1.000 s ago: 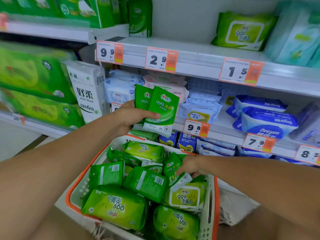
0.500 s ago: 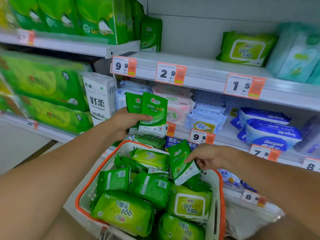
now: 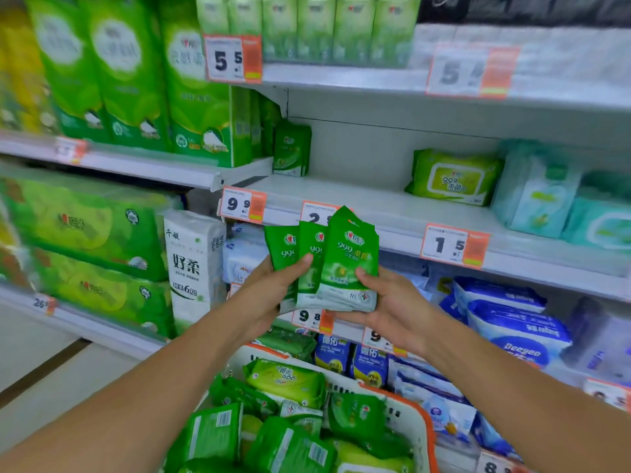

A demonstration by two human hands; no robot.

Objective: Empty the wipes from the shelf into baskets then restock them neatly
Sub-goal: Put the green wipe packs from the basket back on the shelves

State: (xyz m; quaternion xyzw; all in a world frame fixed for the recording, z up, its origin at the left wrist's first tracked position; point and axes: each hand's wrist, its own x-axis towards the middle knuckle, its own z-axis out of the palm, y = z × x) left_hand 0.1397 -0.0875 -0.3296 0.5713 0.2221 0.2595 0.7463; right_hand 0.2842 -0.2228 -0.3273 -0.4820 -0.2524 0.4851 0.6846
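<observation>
Wipes packs (image 3: 336,268) fanned upright, pinched between left grip (image 3: 273,288) and right grip (image 3: 386,302).

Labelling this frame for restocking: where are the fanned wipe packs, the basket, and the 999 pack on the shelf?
fanned wipe packs (image 3: 351,257), head view, front pack's face.
basket (image 3: 431,435), head view, orange rim at right.
999 pack (image 3: 452,177), head view, its label.
</observation>
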